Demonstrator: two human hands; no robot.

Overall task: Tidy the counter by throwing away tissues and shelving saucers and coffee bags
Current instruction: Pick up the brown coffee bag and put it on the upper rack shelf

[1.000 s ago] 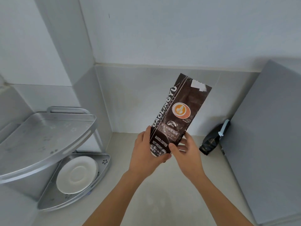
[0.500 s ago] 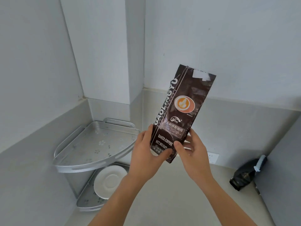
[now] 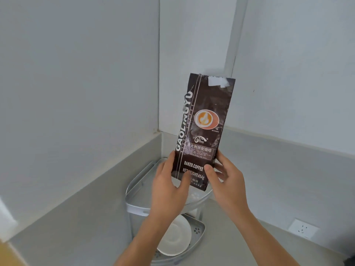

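A tall dark brown coffee bag (image 3: 203, 129) stands nearly upright in the air, its orange cup logo facing me. My left hand (image 3: 169, 189) grips its lower left edge and my right hand (image 3: 226, 185) grips its lower right corner. The bag's bottom hovers just above the upper tier of a metal corner shelf (image 3: 138, 191) in the counter's corner. A white saucer (image 3: 176, 239) lies on the shelf's lower tier (image 3: 199, 232), partly hidden by my left forearm.
Grey backsplash (image 3: 99, 189) and white walls close in the corner on the left and behind. A white wall socket (image 3: 303, 230) sits low on the right backsplash. A wooden edge (image 3: 7, 254) shows at the bottom left.
My view swung left and closer to the corner. Both hands carried the coffee bag over the shelf's upper tier and turned it more upright. The second dark bag on the right has left view.
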